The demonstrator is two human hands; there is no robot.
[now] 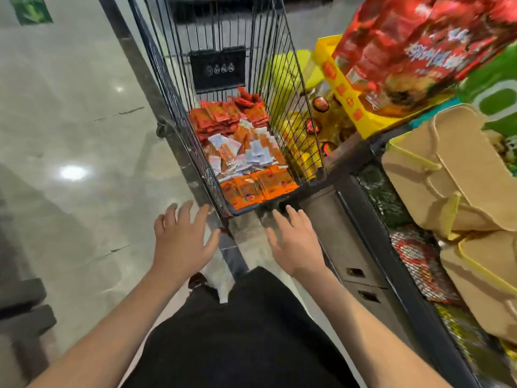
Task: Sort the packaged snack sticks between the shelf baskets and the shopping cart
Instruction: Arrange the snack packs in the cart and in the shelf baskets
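A person stands at the near end of a black wire shopping cart on a glossy grey tiled floor, both bare hands held out above it with nothing in them. The left hand hovers by the cart's near left corner, fingers spread wide and straight. The right hand hovers by the near right corner, fingers likewise straight and spread; whether either hand touches the cart frame cannot be told.

The packaged snack sticks lie in three bands across the cart floor: bright orange packets along the near edge, a loose heap of clear-and-white packets with orange contents in the middle, and red-orange packets toward the far end. A black placard hangs on the far wire wall.

Along the cart's right side runs a dark-framed store shelf. Tan woven baskets with yellow trim sit stacked at its right edge, with a large red printed snack bag and a yellow box above them. Red-patterned packets fill a wire bin lower on the shelf. Black trousers fill the foreground.
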